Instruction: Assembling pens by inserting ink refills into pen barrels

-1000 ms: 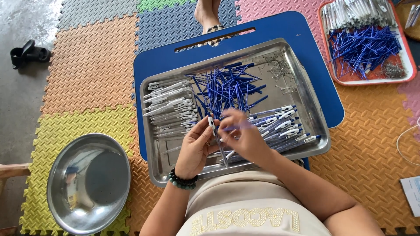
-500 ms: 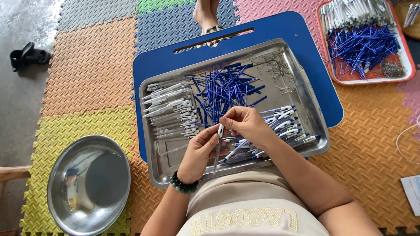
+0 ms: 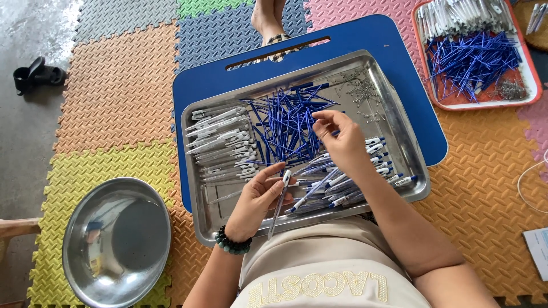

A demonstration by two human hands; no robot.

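My left hand is closed around a clear pen barrel, thumb and fingers pinching it near its white end so that it slants down toward my lap, over the near edge of the steel tray. My right hand is spread loosely over the middle of the tray, fingers half open and bent, the fingertips touching the pile of blue refills; I cannot tell whether it has one pinched yet. The tray sits on a blue lap board across my legs. In the tray, a row of empty clear barrels lies to the left of the refills, finished pens with blue tips lie under and beside my right wrist, and small springs are scattered at the far right corner. On my left wrist is a dark green bead bracelet. A round steel bowl rests on the foam floor mats to my left, and a red tray with more refills and barrels lies well apart at the far right.
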